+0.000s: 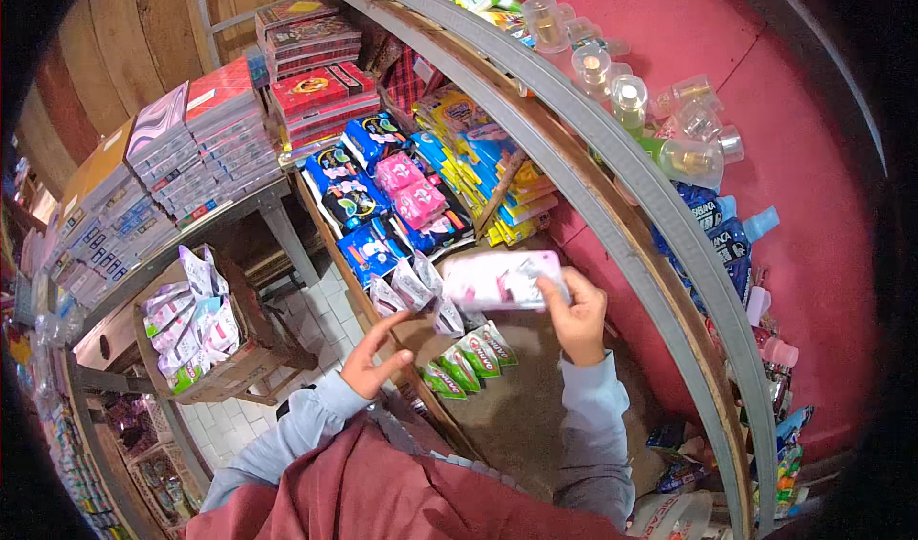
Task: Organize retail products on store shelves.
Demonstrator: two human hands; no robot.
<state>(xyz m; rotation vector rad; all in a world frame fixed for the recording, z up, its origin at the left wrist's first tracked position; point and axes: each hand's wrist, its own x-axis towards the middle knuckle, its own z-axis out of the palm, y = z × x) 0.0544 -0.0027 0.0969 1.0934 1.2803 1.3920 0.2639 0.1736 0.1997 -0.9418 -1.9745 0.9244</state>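
Between the thumb and fingers of my right hand (584, 314) is a white and pink packet (491, 278), held above the shelf and slightly blurred. My left hand (376, 353) hangs empty at the shelf's front edge, its thumb and fingers apart. Just beyond its fingertips stand several silvery-lilac pouches (410, 285), partly hidden by the held packet. Nearer to me, a short row of green and white pouches (470, 361) leans on the brown shelf board (531, 404). Blue packs (369, 250) and pink packs (409, 189) sit farther along the shelf.
Left of me, an open cardboard box (215, 379) holds more lilac and green pouches. Stacked books (315, 95) and boxed goods (222, 138) stand behind it. Yellow and blue packets (495, 160) lie by a wooden stick (500, 189). A grey metal rail (645, 239) curves along the right, beside bottles (688, 160).
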